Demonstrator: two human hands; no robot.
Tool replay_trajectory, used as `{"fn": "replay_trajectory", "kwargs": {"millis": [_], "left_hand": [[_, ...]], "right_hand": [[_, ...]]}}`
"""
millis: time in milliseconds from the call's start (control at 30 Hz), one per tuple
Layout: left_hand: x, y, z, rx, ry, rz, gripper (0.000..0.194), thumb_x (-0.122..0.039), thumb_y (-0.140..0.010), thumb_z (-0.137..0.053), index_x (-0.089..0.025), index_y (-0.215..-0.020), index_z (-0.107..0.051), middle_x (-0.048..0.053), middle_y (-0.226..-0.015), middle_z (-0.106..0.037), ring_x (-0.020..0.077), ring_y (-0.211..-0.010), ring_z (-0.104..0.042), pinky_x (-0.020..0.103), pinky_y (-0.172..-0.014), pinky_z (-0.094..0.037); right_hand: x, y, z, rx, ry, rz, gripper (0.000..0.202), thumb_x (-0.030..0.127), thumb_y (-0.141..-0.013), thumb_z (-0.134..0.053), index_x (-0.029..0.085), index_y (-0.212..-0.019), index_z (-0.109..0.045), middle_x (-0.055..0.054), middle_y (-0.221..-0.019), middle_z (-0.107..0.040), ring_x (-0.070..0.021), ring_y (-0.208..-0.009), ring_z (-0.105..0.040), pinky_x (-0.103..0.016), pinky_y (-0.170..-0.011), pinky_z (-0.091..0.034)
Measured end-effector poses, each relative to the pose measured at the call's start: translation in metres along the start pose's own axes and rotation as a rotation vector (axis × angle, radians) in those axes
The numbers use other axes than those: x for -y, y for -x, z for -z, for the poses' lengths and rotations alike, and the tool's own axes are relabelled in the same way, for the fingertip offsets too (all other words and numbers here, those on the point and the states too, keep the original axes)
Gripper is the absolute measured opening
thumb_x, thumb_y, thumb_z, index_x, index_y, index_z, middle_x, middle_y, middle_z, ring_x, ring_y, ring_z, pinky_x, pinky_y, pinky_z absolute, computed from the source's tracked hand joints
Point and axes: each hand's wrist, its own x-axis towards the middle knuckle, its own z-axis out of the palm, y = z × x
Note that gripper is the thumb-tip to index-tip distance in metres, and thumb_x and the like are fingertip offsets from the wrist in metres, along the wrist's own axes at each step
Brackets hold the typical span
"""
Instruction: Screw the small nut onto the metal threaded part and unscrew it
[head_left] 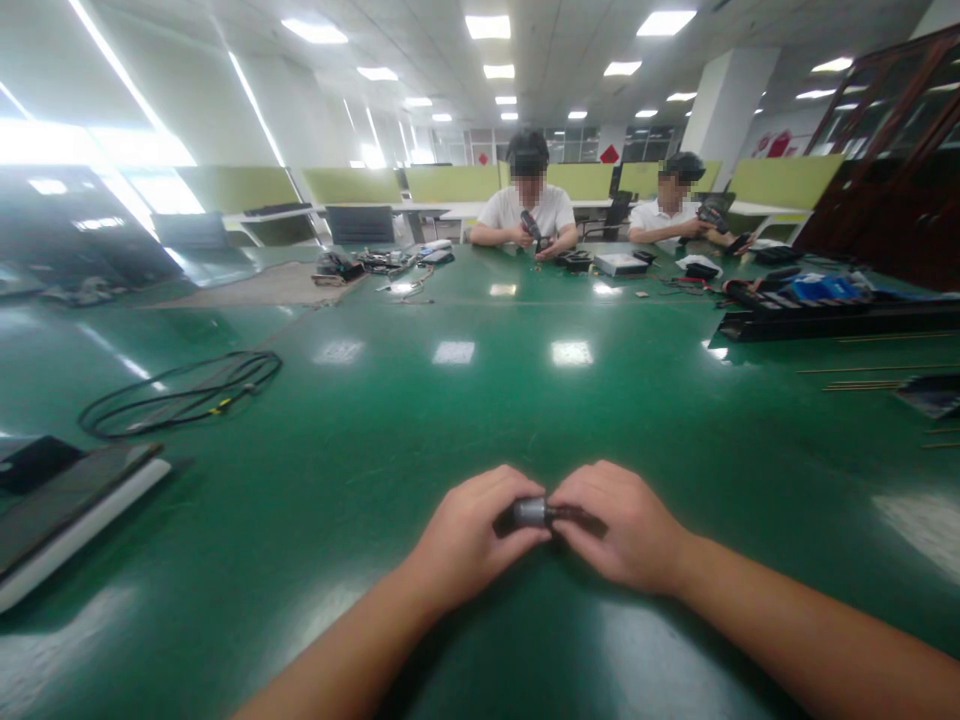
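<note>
Just above the green tabletop, a small grey metal cylinder (529, 512) lies level between my two hands; its exact kind is not clear. My left hand (476, 535) is closed, with thumb and fingers pinching the cylinder from the left. A dark, thin piece (566, 513) extends from its right end. My right hand (626, 525) pinches this dark piece with closed fingertips, close against the left fingertips. The fingers partly hide both ends.
A coiled black cable (180, 395) and a white-edged flat device (90, 520) lie left. Black rails (817, 318), thin rods (862, 385) and blue items (829, 288) sit right. Across the green table (390, 400), two people (525, 210) hold dark tools, with several parts and cables around them.
</note>
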Motion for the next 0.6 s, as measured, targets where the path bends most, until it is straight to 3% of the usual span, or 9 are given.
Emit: {"fn": "replay_trajectory", "kwargs": {"millis": [600], "left_hand": [[-0.0022, 0.0018, -0.0046, -0.084, -0.116, 0.017, 0.023, -0.030, -0.083, -0.073, -0.025, -0.103, -0.064, 0.000, -0.099, -0.068, 0.0163, -0.090, -0.063, 0.027, -0.079, -0.049]], "right_hand": [[-0.0032, 0.0008, -0.0004, 0.022, -0.055, -0.081, 0.013, 0.017, -0.086, -0.064, 0.020, -0.099, -0.066, -0.003, -0.089, -0.071, -0.0182, -0.079, -0.061, -0.032, -0.073, -0.042]]}}
